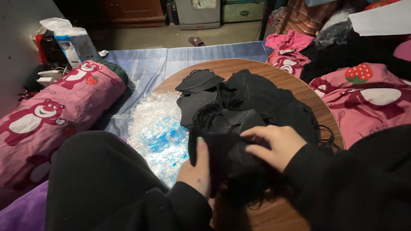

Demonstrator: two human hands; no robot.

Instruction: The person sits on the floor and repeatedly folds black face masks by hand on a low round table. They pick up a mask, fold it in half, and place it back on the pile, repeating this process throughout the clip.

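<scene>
Stack of black face masks (222, 145) sits at the near edge of the round wooden table (295, 81), btwn my hands. My left hand (198, 169) braces the stack's left side, fingers straight & pressed together. My right hand (274, 145) lies on top, fingers curled, pinching the upper mask. Behind: bigger heap of black masks (261, 100) w/ tangled ear loops, crowding the table. Left of the stack, pile of clear plastic wrappers (158, 128) on the blue cloth (145, 64). Pink bear-print bolster (51, 115) further left.
</scene>
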